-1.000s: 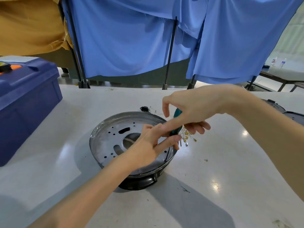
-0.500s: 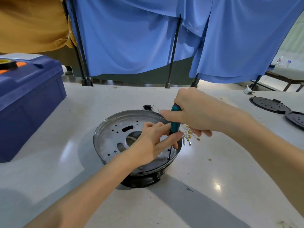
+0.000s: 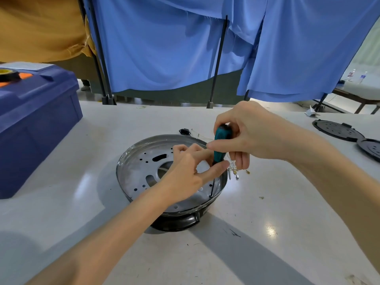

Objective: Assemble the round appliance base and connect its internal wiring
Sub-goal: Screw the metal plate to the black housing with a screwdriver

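Round appliance base (image 3: 144, 167): stands mid-desk with its open side up. I see a black housing below and a silver perforated plate with a central hole inside.
Desk (image 3: 267, 254): white and glossy; it carries everything listed here.
Screwdriver (image 3: 221, 145): teal handle, thin dark shaft, close to upright. Its tip is down on a screw (image 3: 211, 195) near the plate's right inner rim.
Right hand (image 3: 253, 136): its grip is wrapped round the screwdriver handle from above, fingers curled, forefinger laid across the front.
Left hand (image 3: 189, 171): reaches over the base from the near side. Thumb and forefinger are pinched on the lower end of the handle, where the shaft begins, and the other fingers are curled.
Loose wiring (image 3: 234, 171): thin pale leads with small brass terminals lie on the desk just beside the base's right rim, partly hidden by the right hand.
Small black part (image 3: 184, 131): on the desk just behind the base.
Black discs (image 3: 335, 130): two perforated round covers at the far right, well apart from the base.
Blue box (image 3: 37, 120): at the left desk edge, with a tape roll (image 3: 8, 74) on its lid.
Blue cloth (image 3: 164, 48): hangs from dark stands behind the desk.
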The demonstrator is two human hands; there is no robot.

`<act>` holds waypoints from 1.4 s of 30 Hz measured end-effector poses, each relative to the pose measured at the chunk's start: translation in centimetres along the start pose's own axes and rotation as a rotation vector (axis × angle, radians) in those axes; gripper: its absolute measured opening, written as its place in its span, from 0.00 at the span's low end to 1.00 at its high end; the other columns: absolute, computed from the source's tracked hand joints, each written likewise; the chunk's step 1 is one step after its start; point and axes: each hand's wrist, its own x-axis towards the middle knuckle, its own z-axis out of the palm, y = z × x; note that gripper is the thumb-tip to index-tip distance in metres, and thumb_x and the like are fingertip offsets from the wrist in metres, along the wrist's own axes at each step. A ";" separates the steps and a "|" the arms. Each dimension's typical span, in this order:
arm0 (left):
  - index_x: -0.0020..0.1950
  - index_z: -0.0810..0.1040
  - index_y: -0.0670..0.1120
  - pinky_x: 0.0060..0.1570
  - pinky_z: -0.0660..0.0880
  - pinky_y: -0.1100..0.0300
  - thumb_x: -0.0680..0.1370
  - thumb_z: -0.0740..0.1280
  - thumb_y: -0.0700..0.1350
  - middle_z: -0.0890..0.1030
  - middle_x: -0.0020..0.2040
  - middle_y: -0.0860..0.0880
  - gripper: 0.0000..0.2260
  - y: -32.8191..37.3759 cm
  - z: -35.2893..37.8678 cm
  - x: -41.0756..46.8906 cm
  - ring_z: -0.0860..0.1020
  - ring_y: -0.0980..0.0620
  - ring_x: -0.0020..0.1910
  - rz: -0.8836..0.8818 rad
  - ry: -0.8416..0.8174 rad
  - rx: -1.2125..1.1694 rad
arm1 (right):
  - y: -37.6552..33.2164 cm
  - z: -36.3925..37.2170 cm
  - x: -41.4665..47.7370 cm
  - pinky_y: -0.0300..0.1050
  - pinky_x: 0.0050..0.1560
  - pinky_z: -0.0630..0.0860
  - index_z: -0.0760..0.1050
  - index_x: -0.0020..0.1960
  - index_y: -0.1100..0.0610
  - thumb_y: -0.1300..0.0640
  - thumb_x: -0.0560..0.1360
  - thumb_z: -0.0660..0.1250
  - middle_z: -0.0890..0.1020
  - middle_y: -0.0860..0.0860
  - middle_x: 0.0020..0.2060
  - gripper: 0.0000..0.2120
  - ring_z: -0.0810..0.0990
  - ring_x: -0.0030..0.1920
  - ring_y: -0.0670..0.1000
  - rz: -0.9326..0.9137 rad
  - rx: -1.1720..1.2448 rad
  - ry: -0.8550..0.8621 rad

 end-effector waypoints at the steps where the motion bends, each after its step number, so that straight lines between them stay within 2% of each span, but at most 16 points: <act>1: 0.46 0.79 0.58 0.56 0.58 0.60 0.75 0.59 0.64 0.76 0.45 0.64 0.14 0.1 0.0 -0.1 0.63 0.72 0.49 0.032 0.000 0.007 | -0.1 0.4 -0.1 0.40 0.31 0.78 0.77 0.37 0.61 0.49 0.74 0.71 0.78 0.51 0.21 0.16 0.77 0.22 0.43 0.012 -0.001 0.023; 4: 0.43 0.74 0.63 0.56 0.56 0.59 0.77 0.57 0.63 0.75 0.43 0.65 0.09 0.4 0.0 -0.1 0.65 0.70 0.52 0.048 -0.046 0.050 | -0.3 1.5 -0.3 0.35 0.23 0.71 0.71 0.33 0.62 0.48 0.77 0.66 0.77 0.54 0.20 0.21 0.73 0.17 0.49 0.104 -0.041 0.106; 8: 0.44 0.72 0.62 0.61 0.55 0.56 0.79 0.53 0.63 0.78 0.44 0.60 0.11 0.6 0.3 -0.1 0.69 0.61 0.55 0.038 -0.100 0.106 | -0.4 2.3 -0.6 0.42 0.23 0.60 0.63 0.28 0.57 0.37 0.76 0.60 0.67 0.51 0.21 0.29 0.66 0.22 0.48 0.176 -0.354 0.253; 11: 0.47 0.76 0.54 0.63 0.54 0.54 0.79 0.52 0.63 0.79 0.45 0.59 0.18 0.4 0.2 -0.1 0.69 0.60 0.56 0.008 -0.147 0.072 | 0.1 1.1 -0.5 0.45 0.22 0.70 0.72 0.33 0.57 0.30 0.70 0.62 0.73 0.51 0.21 0.28 0.71 0.19 0.47 0.124 -0.204 0.162; 13: 0.48 0.76 0.53 0.63 0.54 0.54 0.79 0.53 0.64 0.80 0.46 0.59 0.19 0.2 0.1 -0.1 0.69 0.59 0.56 -0.016 -0.160 0.053 | 0.5 0.4 -0.3 0.35 0.26 0.74 0.77 0.45 0.53 0.36 0.70 0.68 0.78 0.47 0.24 0.19 0.77 0.21 0.44 0.044 -0.042 0.089; 15: 0.48 0.77 0.54 0.62 0.55 0.55 0.79 0.55 0.65 0.78 0.44 0.61 0.19 0.3 0.2 -0.1 0.68 0.61 0.54 -0.023 -0.145 0.059 | 0.7 0.5 -0.2 0.31 0.28 0.72 0.78 0.42 0.56 0.48 0.74 0.70 0.78 0.47 0.24 0.11 0.78 0.22 0.44 -0.017 -0.017 0.081; 17: 0.49 0.78 0.54 0.61 0.56 0.54 0.77 0.57 0.64 0.78 0.45 0.61 0.17 0.3 0.2 0.0 0.68 0.62 0.56 -0.024 -0.099 0.046 | 0.6 0.9 -0.2 0.34 0.29 0.73 0.78 0.36 0.60 0.51 0.75 0.69 0.77 0.51 0.22 0.14 0.77 0.23 0.50 -0.008 -0.084 0.107; 21: 0.51 0.78 0.55 0.61 0.56 0.55 0.75 0.63 0.63 0.78 0.46 0.60 0.14 0.3 -0.1 0.1 0.66 0.65 0.57 0.003 -0.057 0.004 | -0.3 2.1 -0.3 0.40 0.27 0.65 0.71 0.30 0.61 0.39 0.77 0.55 0.70 0.54 0.23 0.29 0.66 0.25 0.45 0.122 -0.337 0.187; 24: 0.49 0.77 0.58 0.61 0.55 0.57 0.78 0.63 0.58 0.76 0.46 0.62 0.07 0.6 -0.1 0.0 0.65 0.67 0.56 0.009 -0.066 -0.004 | -0.9 2.7 -0.2 0.42 0.27 0.54 0.61 0.29 0.57 0.35 0.73 0.40 0.65 0.52 0.25 0.29 0.63 0.26 0.48 0.175 -0.573 0.236; 26: 0.50 0.77 0.58 0.62 0.54 0.58 0.80 0.61 0.57 0.78 0.47 0.59 0.07 0.7 -0.1 -0.1 0.66 0.63 0.57 -0.004 -0.085 -0.006 | -0.5 2.1 -0.2 0.41 0.25 0.60 0.67 0.31 0.56 0.33 0.74 0.44 0.69 0.51 0.22 0.31 0.69 0.24 0.49 0.150 -0.439 0.166; 28: 0.49 0.76 0.62 0.61 0.53 0.61 0.80 0.61 0.57 0.77 0.48 0.58 0.05 0.5 -0.4 -0.2 0.64 0.67 0.55 -0.053 -0.077 -0.046 | 0.4 1.0 -0.1 0.39 0.24 0.71 0.75 0.41 0.52 0.35 0.74 0.58 0.77 0.50 0.22 0.21 0.77 0.22 0.49 0.104 -0.067 0.044; 30: 0.46 0.74 0.64 0.61 0.53 0.59 0.81 0.61 0.55 0.78 0.49 0.57 0.05 0.3 -0.5 -0.1 0.65 0.66 0.57 -0.060 -0.073 -0.005 | 1.0 0.5 -0.1 0.38 0.27 0.75 0.75 0.47 0.51 0.45 0.74 0.66 0.81 0.48 0.25 0.10 0.79 0.22 0.49 0.055 0.166 -0.017; 32: 0.47 0.77 0.58 0.61 0.54 0.57 0.80 0.62 0.55 0.77 0.49 0.54 0.06 0.2 -0.2 -0.1 0.66 0.61 0.58 -0.052 -0.087 0.025 | 1.2 0.7 -0.1 0.37 0.27 0.76 0.76 0.44 0.54 0.53 0.75 0.69 0.81 0.51 0.24 0.06 0.80 0.22 0.51 0.025 0.246 -0.010; 34: 0.51 0.78 0.52 0.61 0.55 0.55 0.79 0.64 0.57 0.77 0.50 0.52 0.09 0.3 -0.1 -0.1 0.66 0.59 0.57 -0.035 -0.062 0.003 | 0.8 1.3 0.1 0.36 0.24 0.75 0.75 0.42 0.56 0.52 0.76 0.69 0.80 0.53 0.22 0.08 0.79 0.20 0.51 0.018 0.245 0.013; 39: 0.50 0.76 0.60 0.66 0.53 0.53 0.77 0.60 0.60 0.78 0.49 0.58 0.09 0.3 -0.4 0.0 0.64 0.65 0.56 -0.058 -0.088 -0.034 | 0.4 2.9 0.2 0.39 0.17 0.69 0.70 0.35 0.63 0.49 0.76 0.67 0.74 0.54 0.18 0.20 0.72 0.16 0.51 0.131 0.048 0.212; 42: 0.48 0.72 0.65 0.67 0.51 0.51 0.80 0.59 0.58 0.79 0.52 0.55 0.04 0.6 -0.1 0.2 0.65 0.61 0.59 -0.069 -0.149 0.014 | 0.6 3.3 -0.3 0.43 0.24 0.63 0.65 0.28 0.59 0.43 0.74 0.64 0.67 0.52 0.21 0.25 0.68 0.23 0.49 0.154 -0.219 0.325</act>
